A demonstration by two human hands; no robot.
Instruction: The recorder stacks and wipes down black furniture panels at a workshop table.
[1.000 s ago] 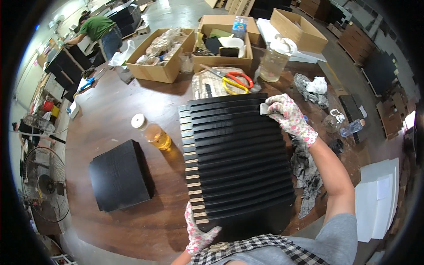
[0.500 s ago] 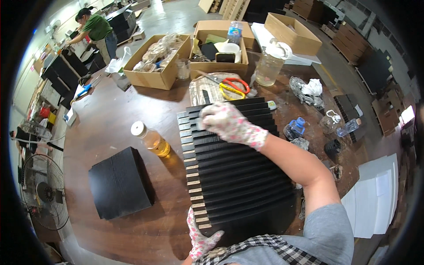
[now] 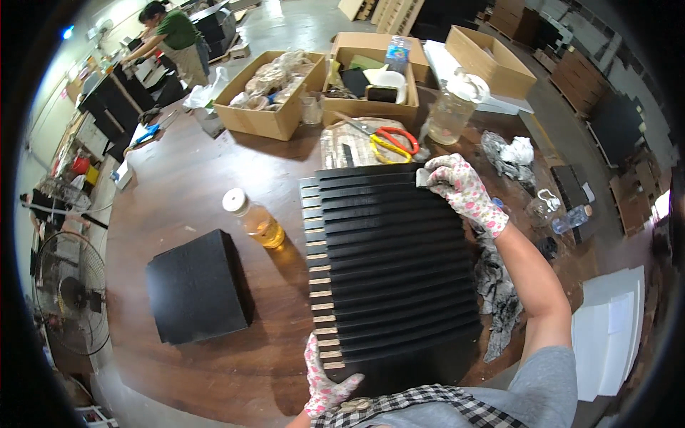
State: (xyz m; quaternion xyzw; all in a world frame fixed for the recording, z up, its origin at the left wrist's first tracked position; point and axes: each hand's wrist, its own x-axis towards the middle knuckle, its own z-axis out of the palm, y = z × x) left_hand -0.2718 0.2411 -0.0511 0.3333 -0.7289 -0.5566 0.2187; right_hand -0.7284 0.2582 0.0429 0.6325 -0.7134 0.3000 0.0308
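Observation:
A fanned row of black boards [image 3: 399, 250] lies before me on the table, overlapping like steps. Their left ends show bare, pale tan edges toward the near side and greyish black ones farther off. My right hand [image 3: 464, 191], in a white glove with pink dots, pinches a small pale grey pad [image 3: 422, 178] against the far right end of the row. Whether it is cloth or sponge I cannot tell. My left hand [image 3: 327, 381], in a matching glove, rests at the row's near left corner with thumb and fingers apart, holding nothing.
On the brown table [image 3: 171, 200] stand a bottle of amber liquid [image 3: 260, 221] and a black board stack [image 3: 196, 289]. Beyond the row are red-and-yellow scissors [image 3: 392, 143], a water jug [image 3: 453, 110] and cardboard boxes [image 3: 260, 121]. Stained rags [image 3: 499, 285] lie right. Another person [image 3: 175, 43] works far left.
My right hand has swept from the far left end of the boards to their far right end with the pad. The view has shifted slightly; my left hand stays at the near corner.

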